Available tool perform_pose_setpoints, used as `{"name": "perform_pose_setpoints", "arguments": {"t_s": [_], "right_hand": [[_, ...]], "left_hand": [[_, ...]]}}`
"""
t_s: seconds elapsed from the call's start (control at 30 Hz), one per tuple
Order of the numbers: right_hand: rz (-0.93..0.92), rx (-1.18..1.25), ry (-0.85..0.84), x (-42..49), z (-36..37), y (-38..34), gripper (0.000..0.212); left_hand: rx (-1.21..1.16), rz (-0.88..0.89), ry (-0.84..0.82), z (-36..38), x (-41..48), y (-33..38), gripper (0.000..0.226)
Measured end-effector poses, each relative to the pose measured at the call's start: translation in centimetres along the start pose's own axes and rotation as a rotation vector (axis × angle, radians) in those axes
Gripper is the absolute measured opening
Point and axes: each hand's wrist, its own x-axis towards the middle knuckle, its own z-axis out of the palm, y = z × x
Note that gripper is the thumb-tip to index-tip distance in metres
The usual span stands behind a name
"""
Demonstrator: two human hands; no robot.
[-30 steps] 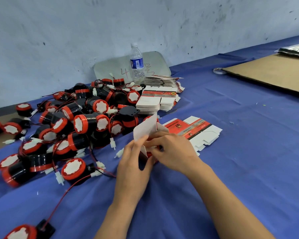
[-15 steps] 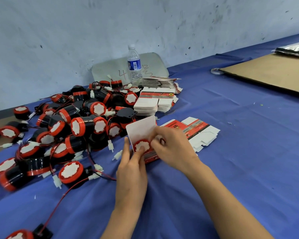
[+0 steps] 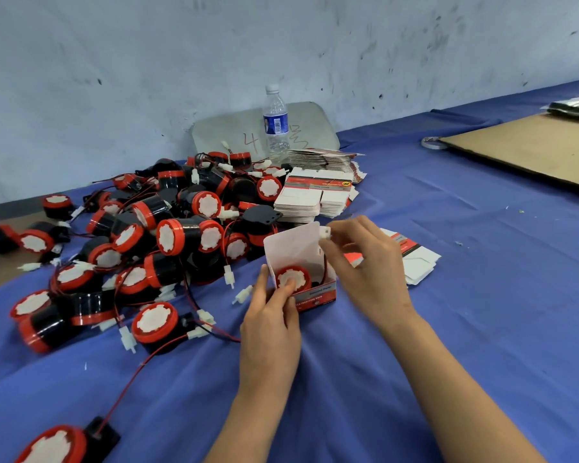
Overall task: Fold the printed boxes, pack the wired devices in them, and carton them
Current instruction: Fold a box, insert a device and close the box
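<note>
Head view: we're watching the left hand (image 3: 271,325) gripping the thin card printed box (image 3: 316,295) on the wrinkled blue cloth (image 3: 482,295), thumb outside its wall, fingertips pressing the round, red-rimmed wired device (image 3: 291,279) sitting inside. The right hand (image 3: 365,262) is hovering beside the raised white flap, pinching a small white plastic connector (image 3: 324,232). Its wire is hiding behind the fingers, and the box lettering is reading as blur.

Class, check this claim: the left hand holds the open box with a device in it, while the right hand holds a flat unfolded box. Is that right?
No. In the head view the right hand pinches a white connector by the flap of the open box, not a flat box. The left hand does hold that box with the device in it.
</note>
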Motion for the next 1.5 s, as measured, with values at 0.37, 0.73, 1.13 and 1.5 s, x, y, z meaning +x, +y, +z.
{"name": "perform_pose_setpoints", "arguments": {"t_s": [0.37,0.73,1.13,1.5], "right_hand": [[0.137,0.129,0.041,-0.2,0.4,0.1,0.034],[0.076,-0.067,-0.131,-0.7,0.8,0.4,0.011],[0.082,-0.401,-0.331,-1.1,1.7,-0.1,0.019],[0.165,-0.390,-0.310,-1.1,1.7,-0.6,0.015]], "left_hand": [[-0.010,-0.014,-0.011,-0.1,0.0,-0.1,0.033],[-0.021,-0.009,-0.022,-0.1,0.0,0.0,0.034],[-0.026,-0.018,-0.028,-0.1,0.1,-0.2,0.033],[-0.024,-0.015,-0.031,0.0,-0.1,-0.2,0.034]]}}
